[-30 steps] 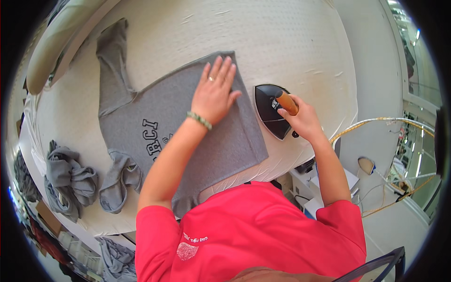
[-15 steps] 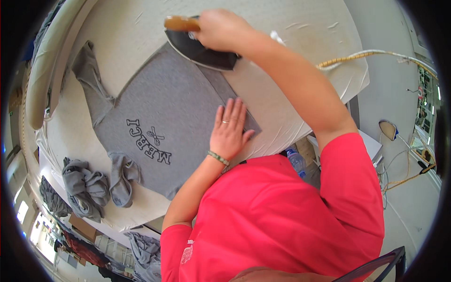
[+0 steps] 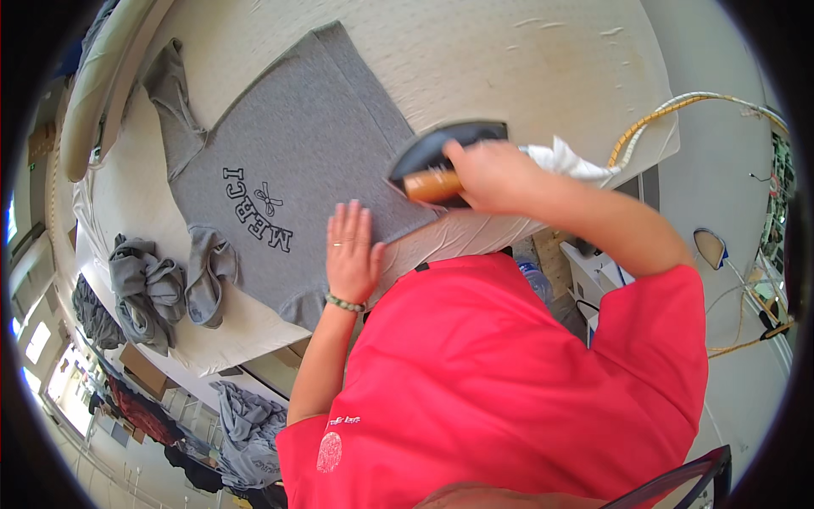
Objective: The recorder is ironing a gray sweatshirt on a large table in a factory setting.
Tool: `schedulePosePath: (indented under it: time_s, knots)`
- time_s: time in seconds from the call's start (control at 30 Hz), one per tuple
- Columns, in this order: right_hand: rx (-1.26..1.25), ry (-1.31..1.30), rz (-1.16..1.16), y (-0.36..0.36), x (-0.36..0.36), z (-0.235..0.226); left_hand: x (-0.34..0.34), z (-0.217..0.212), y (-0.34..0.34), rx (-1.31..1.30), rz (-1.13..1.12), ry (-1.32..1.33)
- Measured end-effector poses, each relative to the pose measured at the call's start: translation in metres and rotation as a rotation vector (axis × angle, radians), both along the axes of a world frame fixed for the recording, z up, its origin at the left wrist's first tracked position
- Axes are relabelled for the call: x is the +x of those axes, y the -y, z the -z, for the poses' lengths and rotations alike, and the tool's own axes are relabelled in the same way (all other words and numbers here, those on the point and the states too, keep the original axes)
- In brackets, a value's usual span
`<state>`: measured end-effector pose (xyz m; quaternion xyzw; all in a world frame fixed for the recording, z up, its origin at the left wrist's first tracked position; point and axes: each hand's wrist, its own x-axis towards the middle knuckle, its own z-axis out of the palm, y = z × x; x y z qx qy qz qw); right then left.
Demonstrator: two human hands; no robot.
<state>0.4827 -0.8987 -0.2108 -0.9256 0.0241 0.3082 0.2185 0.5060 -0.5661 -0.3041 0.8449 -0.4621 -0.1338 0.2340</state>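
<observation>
A grey sweatshirt (image 3: 314, 127) with dark lettering and a small bow motif lies spread on the pale padded ironing table (image 3: 475, 59). My left hand (image 3: 352, 254) rests flat on its near edge, fingers stretched out. In my right hand (image 3: 496, 176) is a steam iron (image 3: 449, 140), black with an orange-brown handle. The iron sits over the garment's right-hand hem, close to the table's near edge. My hand covers part of the handle. One sleeve (image 3: 178, 102) reaches out at the far left.
Crumpled grey garments (image 3: 146, 288) lie on the table's left side; another grey pile (image 3: 250, 424) hangs lower left. A yellow and white hose (image 3: 649, 123) runs off right from the iron. A padded arm (image 3: 97, 93) stands at the far left. Below the near edge is a plastic bottle (image 3: 534, 280).
My right hand has brought the iron from the hem's far end down to its near end. My left hand has slid left along the sweatshirt and stays flat.
</observation>
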Motion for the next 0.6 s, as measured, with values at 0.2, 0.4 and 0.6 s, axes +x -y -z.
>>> schedulePosePath:
  time_s: [0.2, 0.4, 0.6]
  knots:
    - [-0.08, -0.029, 0.107, 0.035, -0.063, -0.009, 0.025, 0.0, 0.047, -0.001, -0.221, 0.138]
    - [-0.231, 0.163, 0.42, 0.071, -0.047, 0.001, 0.037, 0.021, 0.147, 0.022, -0.185, 0.23]
    - [-0.238, 0.108, 0.532, 0.076, -0.043, 0.003, -0.013, 0.009, 0.145, 0.037, -0.098, 0.125]
